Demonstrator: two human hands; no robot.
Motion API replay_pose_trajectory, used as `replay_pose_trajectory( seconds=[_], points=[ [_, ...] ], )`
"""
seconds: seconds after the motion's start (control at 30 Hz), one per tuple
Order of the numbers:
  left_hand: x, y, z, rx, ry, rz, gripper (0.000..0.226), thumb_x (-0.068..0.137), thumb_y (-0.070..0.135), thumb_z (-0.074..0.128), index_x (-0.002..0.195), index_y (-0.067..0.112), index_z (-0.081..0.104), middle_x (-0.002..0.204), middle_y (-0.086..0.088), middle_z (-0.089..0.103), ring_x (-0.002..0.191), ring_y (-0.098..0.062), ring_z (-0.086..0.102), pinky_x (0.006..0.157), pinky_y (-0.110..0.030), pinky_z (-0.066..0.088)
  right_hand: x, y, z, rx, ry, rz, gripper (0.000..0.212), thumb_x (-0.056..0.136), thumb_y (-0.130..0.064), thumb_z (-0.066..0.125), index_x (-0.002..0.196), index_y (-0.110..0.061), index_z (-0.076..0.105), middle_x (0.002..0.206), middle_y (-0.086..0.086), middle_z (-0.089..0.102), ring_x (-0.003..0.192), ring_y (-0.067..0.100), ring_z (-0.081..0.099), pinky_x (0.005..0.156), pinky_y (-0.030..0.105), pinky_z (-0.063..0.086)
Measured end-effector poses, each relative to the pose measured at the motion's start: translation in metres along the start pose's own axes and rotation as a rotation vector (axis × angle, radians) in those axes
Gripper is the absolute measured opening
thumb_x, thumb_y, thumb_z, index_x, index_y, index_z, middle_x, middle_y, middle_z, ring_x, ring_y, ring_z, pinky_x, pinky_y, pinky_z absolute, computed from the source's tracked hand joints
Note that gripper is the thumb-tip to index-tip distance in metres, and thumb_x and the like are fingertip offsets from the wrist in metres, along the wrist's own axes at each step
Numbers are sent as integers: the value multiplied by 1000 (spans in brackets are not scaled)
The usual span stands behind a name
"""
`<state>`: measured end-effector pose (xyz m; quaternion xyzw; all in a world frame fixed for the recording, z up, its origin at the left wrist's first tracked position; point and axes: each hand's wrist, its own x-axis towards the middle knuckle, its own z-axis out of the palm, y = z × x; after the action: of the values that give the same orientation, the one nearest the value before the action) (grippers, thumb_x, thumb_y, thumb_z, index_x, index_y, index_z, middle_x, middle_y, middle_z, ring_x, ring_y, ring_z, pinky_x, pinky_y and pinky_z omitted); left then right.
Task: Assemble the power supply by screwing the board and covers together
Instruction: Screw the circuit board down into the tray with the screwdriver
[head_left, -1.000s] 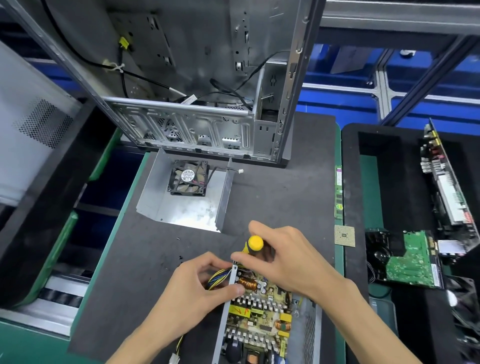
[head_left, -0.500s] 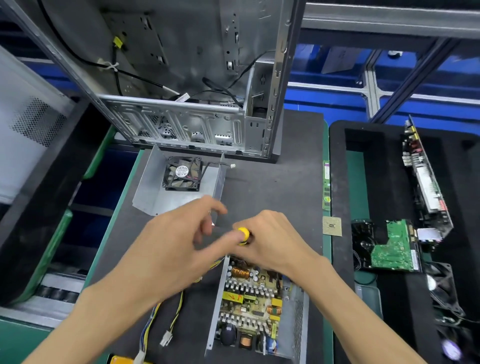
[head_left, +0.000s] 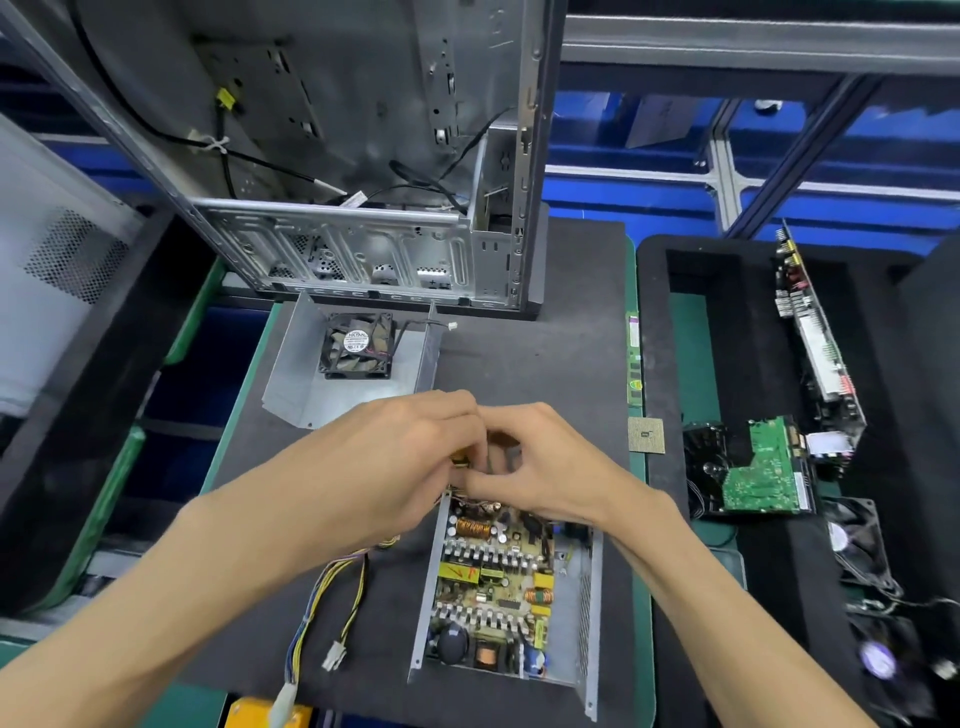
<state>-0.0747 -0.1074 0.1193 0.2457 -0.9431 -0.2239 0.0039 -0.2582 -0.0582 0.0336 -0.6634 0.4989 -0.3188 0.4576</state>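
While the board sat in its open metal tray on the mat, both my hands met over its far corner. My left hand and right hand curled around a mostly hidden yellow-handled screwdriver. With the tip hidden, it could have slipped onto nearby components.

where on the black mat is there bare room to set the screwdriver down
Bare mat lies between the fan cover and the RAM stick, in front of the computer case. A smaller patch sits left of the cable bundle. It is crowded at the power supply, where both hands work.
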Motion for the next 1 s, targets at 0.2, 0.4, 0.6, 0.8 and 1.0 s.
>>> replay_pose_trajectory(
  seconds=[0.2,0.4,0.6,0.8,1.0],
  points=[
    [10,5,-1,162,127,-229,41,84,62,50,96,24,55,93,7,51,79,-16,54,65,-33,46,9,8,8,21,40,73,32,81,-13,78,74,-36,57,65,-10,53,57,3,40,55,18,38],
    [8,0,-9,80,-120,-139,5,97,30,58,102,29,57,93,13,52,92,-15,59,76,-28,43,6,6,8,147,-29,89,20,86,-20,79,96,-11,64,67,10,55,62,12,45,58,26,43],
    [10,6,-13,164,-103,-223,32,90,57,52,103,28,54,97,10,59,89,-16,61,76,-33,49,7,9,8,206,-43,148,16,81,-34,77,83,-23,66,59,-7,66,56,10,51,56,24,42],
    [11,1,-15,183,-236,-135,11,96,23,57,107,25,56,105,9,50,96,-17,57,76,-28,41,6,7,12,208,-8,97,27,88,-25,80,74,-37,61,61,-9,58,55,10,40,54,15,37],
    [14,2,-11,211,-104,-196,27,94,51,54,98,25,53,89,9,58,89,-19,61,76,-34,47,3,7,13,260,35,117,19,83,-25,81,82,-21,62,60,-13,51,58,12,36,52,19,33]
  ],
)
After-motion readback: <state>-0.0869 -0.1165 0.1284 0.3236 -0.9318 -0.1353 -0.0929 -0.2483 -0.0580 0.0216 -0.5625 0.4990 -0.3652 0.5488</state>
